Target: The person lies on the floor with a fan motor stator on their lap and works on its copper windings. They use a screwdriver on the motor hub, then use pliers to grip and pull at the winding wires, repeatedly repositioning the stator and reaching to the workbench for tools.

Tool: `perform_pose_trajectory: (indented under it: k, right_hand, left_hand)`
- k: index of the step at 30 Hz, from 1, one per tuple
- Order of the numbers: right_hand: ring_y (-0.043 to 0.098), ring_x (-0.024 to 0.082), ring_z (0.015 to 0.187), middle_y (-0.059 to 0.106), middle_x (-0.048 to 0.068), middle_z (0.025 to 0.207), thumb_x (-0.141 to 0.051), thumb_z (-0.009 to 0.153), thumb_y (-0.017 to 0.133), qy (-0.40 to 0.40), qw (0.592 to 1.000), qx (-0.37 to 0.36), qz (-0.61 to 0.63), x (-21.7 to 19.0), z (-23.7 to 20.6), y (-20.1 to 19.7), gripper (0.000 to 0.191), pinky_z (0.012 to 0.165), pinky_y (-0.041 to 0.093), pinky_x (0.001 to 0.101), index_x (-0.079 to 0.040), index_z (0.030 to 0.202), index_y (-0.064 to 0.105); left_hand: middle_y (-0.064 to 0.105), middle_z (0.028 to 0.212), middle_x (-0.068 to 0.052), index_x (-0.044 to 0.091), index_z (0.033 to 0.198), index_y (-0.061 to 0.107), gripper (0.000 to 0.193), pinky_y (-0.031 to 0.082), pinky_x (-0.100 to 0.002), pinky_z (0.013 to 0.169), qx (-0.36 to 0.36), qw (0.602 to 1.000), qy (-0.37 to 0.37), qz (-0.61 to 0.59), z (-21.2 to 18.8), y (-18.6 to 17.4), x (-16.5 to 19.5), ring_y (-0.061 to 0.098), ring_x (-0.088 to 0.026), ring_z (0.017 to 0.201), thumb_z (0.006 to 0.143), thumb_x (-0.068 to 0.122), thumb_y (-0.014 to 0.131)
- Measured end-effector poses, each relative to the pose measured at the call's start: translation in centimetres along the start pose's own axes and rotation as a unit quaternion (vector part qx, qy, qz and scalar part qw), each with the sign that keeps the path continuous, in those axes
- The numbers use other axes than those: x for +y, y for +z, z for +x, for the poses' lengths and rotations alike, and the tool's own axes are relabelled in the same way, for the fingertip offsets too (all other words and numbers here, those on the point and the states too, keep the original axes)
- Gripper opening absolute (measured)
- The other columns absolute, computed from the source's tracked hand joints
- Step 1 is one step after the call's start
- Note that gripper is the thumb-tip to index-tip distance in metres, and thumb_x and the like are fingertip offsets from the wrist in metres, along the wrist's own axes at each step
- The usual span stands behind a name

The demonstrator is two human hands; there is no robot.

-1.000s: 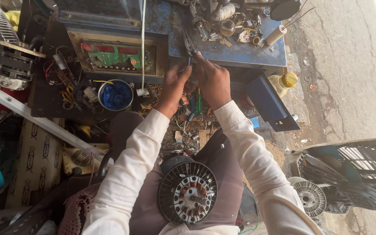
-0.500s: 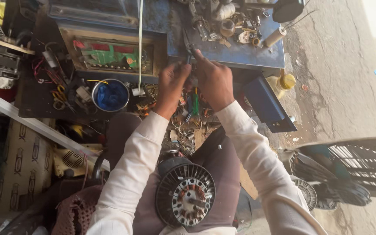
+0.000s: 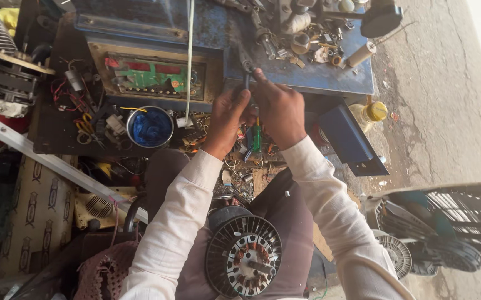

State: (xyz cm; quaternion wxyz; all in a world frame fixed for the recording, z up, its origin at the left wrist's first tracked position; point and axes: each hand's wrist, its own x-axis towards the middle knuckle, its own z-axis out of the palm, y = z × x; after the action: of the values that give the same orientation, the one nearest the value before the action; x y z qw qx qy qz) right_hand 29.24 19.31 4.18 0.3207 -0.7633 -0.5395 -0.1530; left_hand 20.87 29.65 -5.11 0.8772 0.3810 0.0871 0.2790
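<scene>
**Two-Handed Work on a Small Part at the Bench Edge**

**Step in hand.** Judged from the posture, the operator is manipulating a small dark metal part (image 3: 247, 75) at the near edge of the blue workbench (image 3: 307, 78). Both hands meet over that part. A fan motor stator (image 3: 244, 264) with visible copper windings rests in the operator's lap, near the camera and well apart from the hands.

**Left hand.** The left hand (image 3: 226, 119) is curled, fingers bent toward the part. It appears to grip the lower end of the part. The exact contact is hidden by the knuckles.

**Right hand.** The right hand (image 3: 279, 111) is closed, its fingertips pinching the upper end of the same part. The two hands touch each other at the thumbs.

**Surroundings.** A green-handled screwdriver (image 3: 256, 138) lies just below the hands among loose wires and scraps. To the left stand a round tin with blue contents (image 3: 150, 126) and a green circuit board (image 3: 154, 76) set in a frame. Small fittings and sockets are scattered on the far part of the bench.

**Requirement for the next move.** Any further action on the part probably calls for a firm, steady pinch from both hands, since the part is small and sits above a cluttered area where a dropped piece would be hard to find.
</scene>
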Motion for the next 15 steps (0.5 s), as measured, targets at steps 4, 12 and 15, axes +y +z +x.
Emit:
perform_pose_trajectory:
  k: [4, 12, 15]
  right_hand:
    - [0.069, 0.032, 0.068, 0.069, 0.015, 0.082, -0.008, 0.093, 0.068, -0.004, 1.0, -0.014, -0.019, 0.0, -0.1, 0.3, 0.043, 0.059, 0.051, 0.0434, -0.006, 0.135, 0.065]
    - [0.068, 0.035, 0.066, 0.07, 0.017, 0.078, -0.012, 0.09, 0.07, 0.024, 0.999, -0.039, -0.025, -1.0, 0.7, -0.7, 0.046, 0.059, 0.051, 0.0454, -0.009, 0.135, 0.068]
    - [0.07, 0.031, 0.063, 0.071, 0.012, 0.073, -0.012, 0.077, 0.073, 0.016, 0.996, -0.092, -0.009, -1.1, 1.1, -2.5, 0.061, 0.059, 0.053, 0.0426, -0.006, 0.137, 0.067]
  left_hand:
    - [0.069, 0.09, -0.003, 0.003, 0.113, 0.065, 0.026, 0.057, -0.03, 0.067, -0.003, 0.998, 0.0, -0.057, 0.3, -0.2, 0.1, 0.066, -0.011, 0.073, 0.101, 0.023, 0.075]
    - [0.072, 0.09, -0.005, 0.007, 0.119, 0.061, 0.028, 0.059, -0.028, 0.065, -0.012, 0.997, -0.026, -0.076, -0.1, -0.4, 0.9, 0.071, -0.014, 0.072, 0.099, 0.024, 0.071]
    - [0.073, 0.089, -0.008, 0.005, 0.122, 0.061, 0.032, 0.059, -0.028, 0.066, -0.006, 0.994, -0.038, -0.103, 0.4, -0.7, 0.6, 0.072, -0.015, 0.072, 0.098, 0.024, 0.072]
